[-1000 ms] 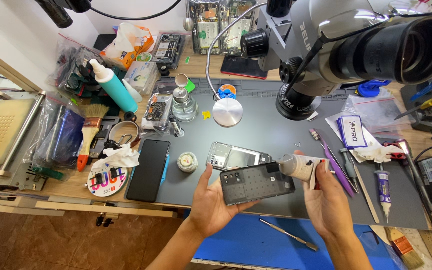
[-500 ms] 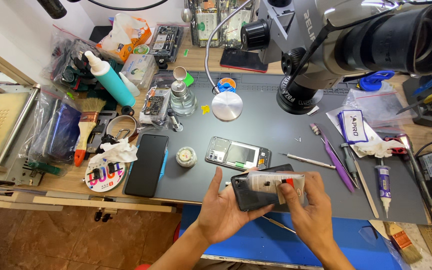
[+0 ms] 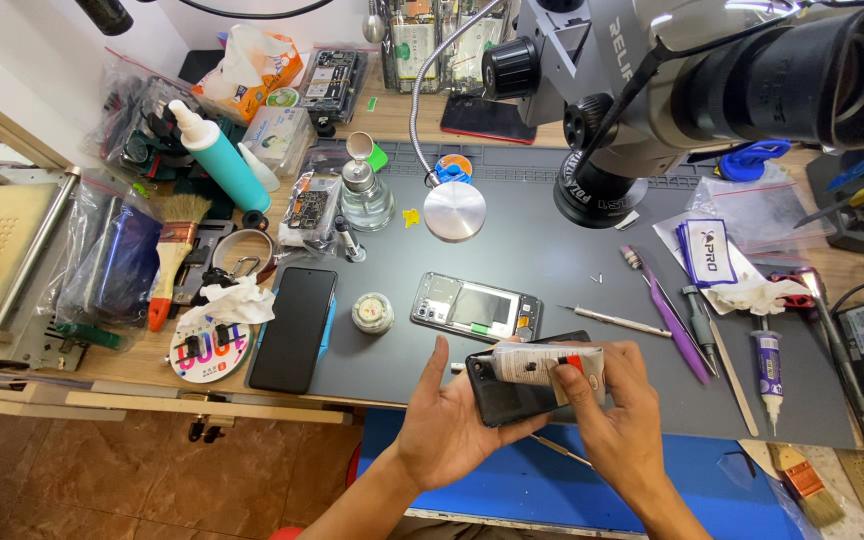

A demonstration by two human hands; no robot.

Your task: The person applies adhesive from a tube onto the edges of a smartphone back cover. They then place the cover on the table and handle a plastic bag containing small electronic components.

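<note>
Held the dark phone back (image 3: pixel 512 395) low in the middle with left hand (image 3: pixel 452 420); pinched the glue tube (image 3: pixel 542 362) with right hand (image 3: pixel 607 400). Best squeezed gently, slowly.

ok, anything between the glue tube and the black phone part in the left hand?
Nothing visible. The right hand holds the glue tube directly over the black phone part, which rests in the left hand. Whether the nozzle touches can't be told.
</note>
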